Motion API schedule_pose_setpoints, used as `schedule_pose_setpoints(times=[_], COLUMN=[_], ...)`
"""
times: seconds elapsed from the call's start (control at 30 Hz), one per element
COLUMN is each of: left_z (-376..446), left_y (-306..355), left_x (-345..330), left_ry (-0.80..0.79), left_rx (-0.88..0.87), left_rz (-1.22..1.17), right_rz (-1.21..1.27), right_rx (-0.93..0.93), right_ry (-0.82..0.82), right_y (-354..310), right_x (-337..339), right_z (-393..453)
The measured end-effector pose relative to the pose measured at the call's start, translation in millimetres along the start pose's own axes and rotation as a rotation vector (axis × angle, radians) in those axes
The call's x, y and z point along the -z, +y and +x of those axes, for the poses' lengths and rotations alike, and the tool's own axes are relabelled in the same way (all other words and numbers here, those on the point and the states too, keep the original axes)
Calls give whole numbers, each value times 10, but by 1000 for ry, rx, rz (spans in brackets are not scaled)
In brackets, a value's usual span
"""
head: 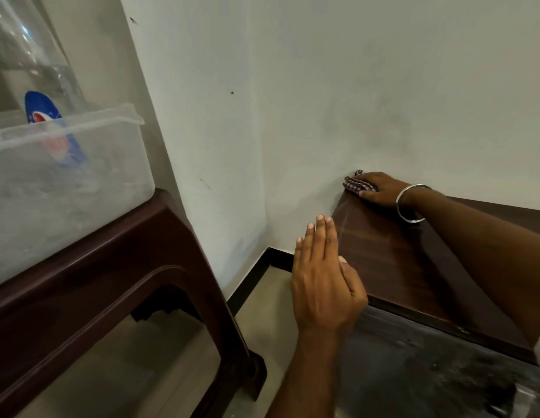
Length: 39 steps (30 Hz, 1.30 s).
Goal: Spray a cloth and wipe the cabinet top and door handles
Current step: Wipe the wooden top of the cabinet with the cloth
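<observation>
A dark wooden cabinet top (392, 251) runs along the white wall at the right. My right hand (380, 188), with a metal bangle on its wrist, presses a small checked cloth (354, 184) flat onto the top's far left corner, against the wall. My left hand (323, 276) rests at the top's near left edge, fingers straight and together, holding nothing. Below the top's front edge, a dark glossy cabinet front (413, 366) shows. No door handles or spray bottle are in view.
A brown plastic stool (127, 282) stands at the left, bearing a clear plastic tub (66, 176) with a large clear bottle behind it. Between the stool and the cabinet lies beige floor (262, 300) with a black skirting along the wall.
</observation>
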<state>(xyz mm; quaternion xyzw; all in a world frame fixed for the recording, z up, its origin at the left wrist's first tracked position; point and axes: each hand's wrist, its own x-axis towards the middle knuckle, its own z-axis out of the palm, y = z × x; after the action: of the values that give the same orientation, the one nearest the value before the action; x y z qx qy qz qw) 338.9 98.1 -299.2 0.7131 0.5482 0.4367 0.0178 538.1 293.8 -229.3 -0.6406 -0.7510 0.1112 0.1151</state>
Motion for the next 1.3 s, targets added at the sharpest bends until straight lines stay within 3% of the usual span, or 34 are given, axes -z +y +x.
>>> schedule_pose_setpoints(times=[0.2, 0.5, 0.9, 1.3], left_z=[1, 4, 13, -2], left_y=[-4, -1, -5, 24], left_x=[-7, -7, -3, 23], left_ry=[8, 14, -15, -16], left_rx=[-9, -8, 4, 38], left_rz=[0, 15, 10, 2], right_rz=[-46, -40, -39, -38], right_rx=[11, 298, 35, 291], right_ry=[20, -99, 9, -59], right_y=[-37, -433, -235, -934], right_x=[-48, -159, -159, -336], right_z=[-94, -645, -199, -1342])
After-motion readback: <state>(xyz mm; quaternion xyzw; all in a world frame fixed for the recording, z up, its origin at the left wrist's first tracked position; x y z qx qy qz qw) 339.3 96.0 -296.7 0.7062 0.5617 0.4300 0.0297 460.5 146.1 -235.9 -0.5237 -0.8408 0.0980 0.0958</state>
